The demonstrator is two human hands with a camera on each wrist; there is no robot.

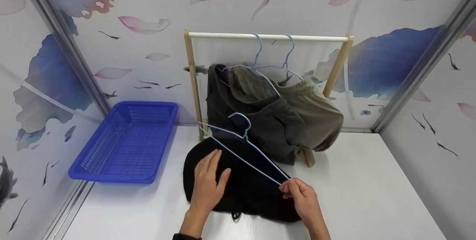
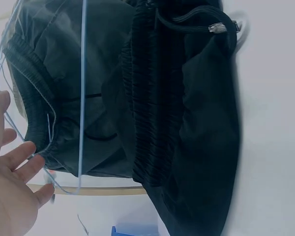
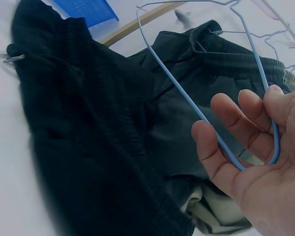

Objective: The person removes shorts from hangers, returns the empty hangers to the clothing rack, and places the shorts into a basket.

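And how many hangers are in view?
3. The person's right hand grips one hanger; a second hanger hooks over the white bar, and a third hanger hooks there further right. More could be hidden among the clothes.

Basket (image 1: 130, 149) stands on table (image 1: 353, 184), left of rack (image 1: 190, 54). Two garments (image 1: 316, 113) hang from rack's rail (image 1: 223, 35). Third garment (image 1: 256, 195) lies before rack, beneath hanger (image 1: 245, 136) in right hand (image 1: 303, 199).
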